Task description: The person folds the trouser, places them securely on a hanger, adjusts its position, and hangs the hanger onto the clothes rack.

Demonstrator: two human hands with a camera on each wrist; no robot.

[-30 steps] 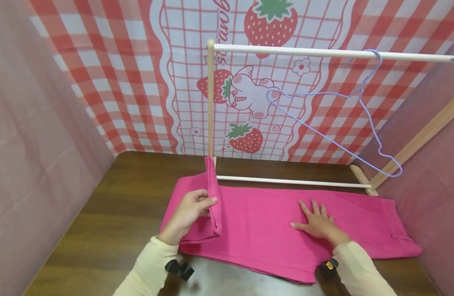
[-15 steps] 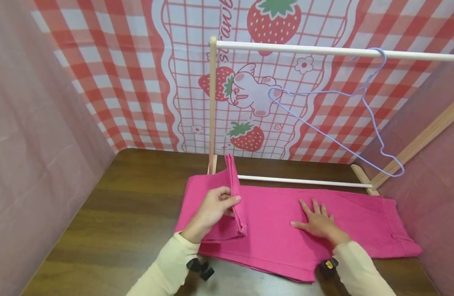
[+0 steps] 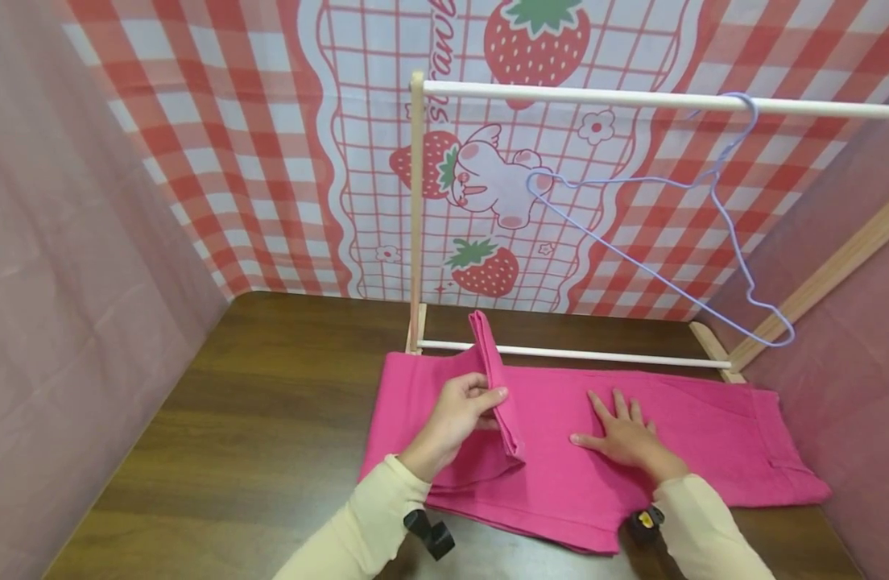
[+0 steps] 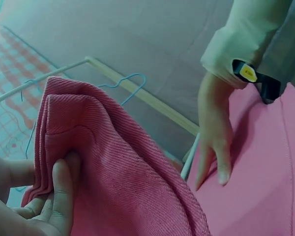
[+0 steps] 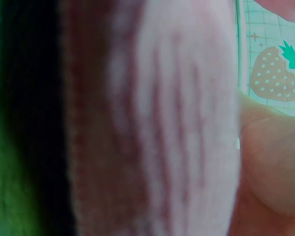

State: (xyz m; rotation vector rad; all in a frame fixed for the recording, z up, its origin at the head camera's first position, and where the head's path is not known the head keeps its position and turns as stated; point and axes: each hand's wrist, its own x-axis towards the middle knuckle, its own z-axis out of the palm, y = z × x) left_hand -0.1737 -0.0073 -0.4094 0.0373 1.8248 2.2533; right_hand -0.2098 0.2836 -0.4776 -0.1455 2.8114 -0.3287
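Pink pants (image 3: 676, 427) lie on the counter (image 3: 256, 387), right against the wooden rack (image 3: 560, 354). Left hand (image 3: 459, 415) pinches the lifted folded end; right hand (image 3: 622, 435) presses flat, fingers spread. A blue hanger (image 3: 720, 201) dangles above.

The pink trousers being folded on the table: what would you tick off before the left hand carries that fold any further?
1. Left hand pinches the folded end of the pink trousers: ok.
2. Right hand lies flat, pinning the cloth: ok.
3. Folded layers line up in the left wrist view: ok, edges look stacked.
4. Fold clear of the rack's lower rail: cannot tell; it stands close.
5. Hanger hangs well above the cloth: ok.
6. Trousers wholly on the table: cannot tell; the right edge is hidden.
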